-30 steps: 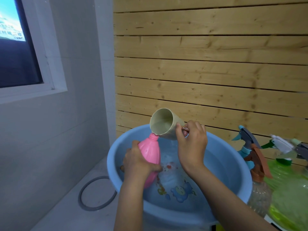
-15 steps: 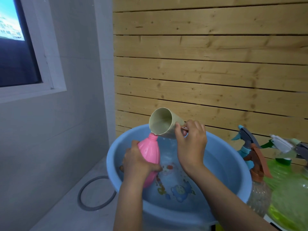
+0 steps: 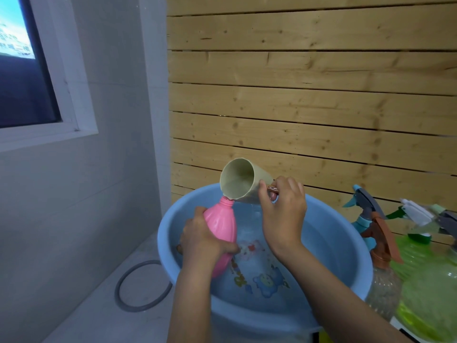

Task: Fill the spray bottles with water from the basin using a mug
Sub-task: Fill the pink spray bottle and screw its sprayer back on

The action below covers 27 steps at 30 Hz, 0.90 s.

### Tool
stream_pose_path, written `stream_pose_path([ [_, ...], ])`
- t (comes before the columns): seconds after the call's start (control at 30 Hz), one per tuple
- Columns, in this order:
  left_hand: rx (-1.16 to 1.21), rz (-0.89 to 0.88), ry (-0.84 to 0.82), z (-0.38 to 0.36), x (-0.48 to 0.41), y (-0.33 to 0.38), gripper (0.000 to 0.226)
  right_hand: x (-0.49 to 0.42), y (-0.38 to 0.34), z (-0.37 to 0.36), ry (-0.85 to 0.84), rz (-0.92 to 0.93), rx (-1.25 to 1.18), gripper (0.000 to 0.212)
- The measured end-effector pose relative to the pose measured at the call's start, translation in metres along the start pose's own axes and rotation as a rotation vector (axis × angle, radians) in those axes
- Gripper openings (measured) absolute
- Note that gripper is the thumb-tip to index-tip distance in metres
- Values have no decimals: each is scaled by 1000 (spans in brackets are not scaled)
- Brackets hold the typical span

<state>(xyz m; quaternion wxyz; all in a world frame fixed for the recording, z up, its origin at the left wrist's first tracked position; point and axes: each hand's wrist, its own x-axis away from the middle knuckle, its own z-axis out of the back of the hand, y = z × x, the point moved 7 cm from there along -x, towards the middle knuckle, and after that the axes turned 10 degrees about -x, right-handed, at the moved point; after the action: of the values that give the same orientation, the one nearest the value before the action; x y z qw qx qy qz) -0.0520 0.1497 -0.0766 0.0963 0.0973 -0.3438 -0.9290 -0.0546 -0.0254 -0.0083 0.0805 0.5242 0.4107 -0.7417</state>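
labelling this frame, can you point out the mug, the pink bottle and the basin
mug (image 3: 247,191), head view, on its outer side wall
pink bottle (image 3: 221,225), head view, on its bulging body
basin (image 3: 346,246), head view, on its bare inner wall at the right

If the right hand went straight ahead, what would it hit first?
Probably the wooden slat wall behind the blue basin; the right hand seems above the rim, but depth is unclear.

A grey ring (image 3: 118,290) lies on the pale floor (image 3: 99,318) beside the basin (image 3: 341,256).

pink bottle (image 3: 221,225) base: behind left hand (image 3: 205,241) | green bottle (image 3: 430,300): edge-cropped
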Motion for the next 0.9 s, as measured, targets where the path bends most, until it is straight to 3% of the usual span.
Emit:
stream_pose_path([
  [0.9,33,-18,24,5,4,3,93,0,0,1,6,5,0,34],
])
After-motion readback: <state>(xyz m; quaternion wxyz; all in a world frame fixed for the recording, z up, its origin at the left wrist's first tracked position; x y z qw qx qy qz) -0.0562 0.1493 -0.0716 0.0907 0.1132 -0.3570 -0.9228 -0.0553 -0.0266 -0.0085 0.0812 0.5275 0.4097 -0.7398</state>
